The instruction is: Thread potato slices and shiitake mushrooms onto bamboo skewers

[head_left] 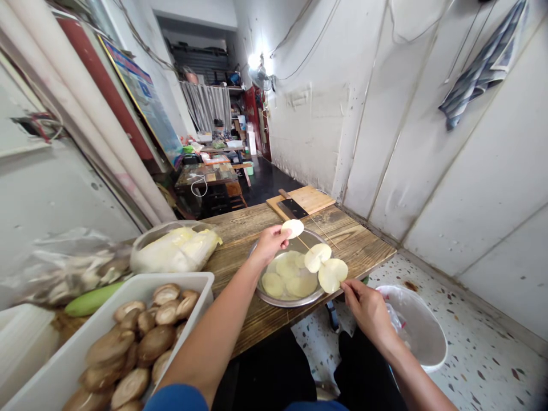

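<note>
Between thumb and fingers, my left hand [270, 242] pinches a pale round potato slice [293, 229] above the left rim of a metal bowl. My right hand [363, 302] grips the lower end of a thin wooden skewer [303, 242], to the right of the bowl. Threaded on this skewer are two potato slices [333, 275], side by side, with its bare tip pointing toward the slice in my left hand. Below, the round metal bowl [287, 303] holds several more slices in what looks like water. Another skewer [324, 232] lies on the table beyond the bowl.
A cleaver [293, 208] rests on a wooden cutting board [314, 201] at the table's far end. To the left stand a white tub [203, 279] of mushrooms, a bagged cabbage [177, 251] and a green gourd-like vegetable [92, 299]. A lined bin [440, 342] sits on the floor at right.
</note>
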Action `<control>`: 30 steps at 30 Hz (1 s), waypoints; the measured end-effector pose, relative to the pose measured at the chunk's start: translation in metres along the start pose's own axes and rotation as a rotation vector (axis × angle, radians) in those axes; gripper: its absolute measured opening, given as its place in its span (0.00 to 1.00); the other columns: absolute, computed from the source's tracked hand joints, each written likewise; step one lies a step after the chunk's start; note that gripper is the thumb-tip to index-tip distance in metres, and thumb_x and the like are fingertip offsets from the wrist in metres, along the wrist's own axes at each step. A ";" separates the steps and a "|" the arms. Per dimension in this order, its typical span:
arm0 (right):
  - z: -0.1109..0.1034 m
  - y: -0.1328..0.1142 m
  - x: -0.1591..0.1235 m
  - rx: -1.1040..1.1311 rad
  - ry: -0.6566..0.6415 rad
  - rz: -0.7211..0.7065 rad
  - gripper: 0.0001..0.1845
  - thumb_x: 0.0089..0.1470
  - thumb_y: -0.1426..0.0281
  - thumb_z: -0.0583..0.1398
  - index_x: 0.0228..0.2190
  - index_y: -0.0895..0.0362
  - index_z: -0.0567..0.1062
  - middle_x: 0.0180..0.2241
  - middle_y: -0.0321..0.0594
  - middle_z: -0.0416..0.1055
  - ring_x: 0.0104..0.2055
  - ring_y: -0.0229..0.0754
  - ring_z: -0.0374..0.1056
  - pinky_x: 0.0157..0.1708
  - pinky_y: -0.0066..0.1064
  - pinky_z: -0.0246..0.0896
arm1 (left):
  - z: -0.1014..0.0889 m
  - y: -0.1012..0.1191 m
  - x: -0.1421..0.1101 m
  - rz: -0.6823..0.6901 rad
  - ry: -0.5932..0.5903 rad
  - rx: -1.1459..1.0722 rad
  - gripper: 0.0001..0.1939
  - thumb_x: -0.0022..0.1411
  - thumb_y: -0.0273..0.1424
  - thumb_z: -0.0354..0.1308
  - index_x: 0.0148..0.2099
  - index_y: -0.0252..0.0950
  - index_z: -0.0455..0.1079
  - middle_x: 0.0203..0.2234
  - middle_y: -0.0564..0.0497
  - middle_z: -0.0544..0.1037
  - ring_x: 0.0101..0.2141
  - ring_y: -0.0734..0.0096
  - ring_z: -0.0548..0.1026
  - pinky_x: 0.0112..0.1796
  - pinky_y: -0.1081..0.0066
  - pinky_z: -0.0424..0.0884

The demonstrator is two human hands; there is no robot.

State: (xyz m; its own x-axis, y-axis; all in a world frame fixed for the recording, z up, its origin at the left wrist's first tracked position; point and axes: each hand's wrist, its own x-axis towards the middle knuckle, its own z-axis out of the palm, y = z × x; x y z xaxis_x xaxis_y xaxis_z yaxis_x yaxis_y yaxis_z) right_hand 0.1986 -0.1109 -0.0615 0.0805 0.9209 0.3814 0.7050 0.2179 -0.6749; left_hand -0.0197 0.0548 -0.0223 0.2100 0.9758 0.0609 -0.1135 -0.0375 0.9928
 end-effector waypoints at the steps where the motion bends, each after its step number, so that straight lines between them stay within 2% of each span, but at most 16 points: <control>1: 0.000 0.000 0.000 0.003 -0.002 0.005 0.23 0.60 0.54 0.48 0.24 0.55 0.71 0.22 0.42 0.73 0.20 0.41 0.64 0.20 0.29 0.54 | 0.000 0.000 0.000 0.001 -0.002 -0.005 0.12 0.50 0.33 0.64 0.32 0.29 0.70 0.17 0.53 0.69 0.17 0.82 0.64 0.19 0.79 0.58; 13: 0.004 0.000 0.002 0.000 -0.019 0.033 0.22 0.60 0.55 0.49 0.23 0.55 0.69 0.20 0.40 0.70 0.20 0.40 0.63 0.22 0.28 0.54 | 0.004 -0.001 -0.003 0.038 0.027 0.018 0.10 0.51 0.33 0.62 0.33 0.30 0.70 0.17 0.53 0.70 0.18 0.80 0.65 0.21 0.77 0.61; 30: 0.007 0.002 0.003 -0.004 -0.001 -0.002 0.20 0.60 0.60 0.50 0.23 0.57 0.71 0.19 0.39 0.69 0.20 0.39 0.63 0.22 0.26 0.54 | 0.005 -0.003 -0.004 0.097 0.061 0.081 0.11 0.52 0.35 0.60 0.33 0.30 0.70 0.17 0.52 0.72 0.19 0.79 0.67 0.23 0.76 0.63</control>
State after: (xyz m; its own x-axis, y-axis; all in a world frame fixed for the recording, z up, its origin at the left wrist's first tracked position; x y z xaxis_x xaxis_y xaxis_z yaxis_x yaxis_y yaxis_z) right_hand 0.1952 -0.1051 -0.0657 0.0786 0.9206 0.3825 0.7080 0.2186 -0.6715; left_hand -0.0157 0.0500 -0.0254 0.1422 0.9779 0.1534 -0.0509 -0.1476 0.9877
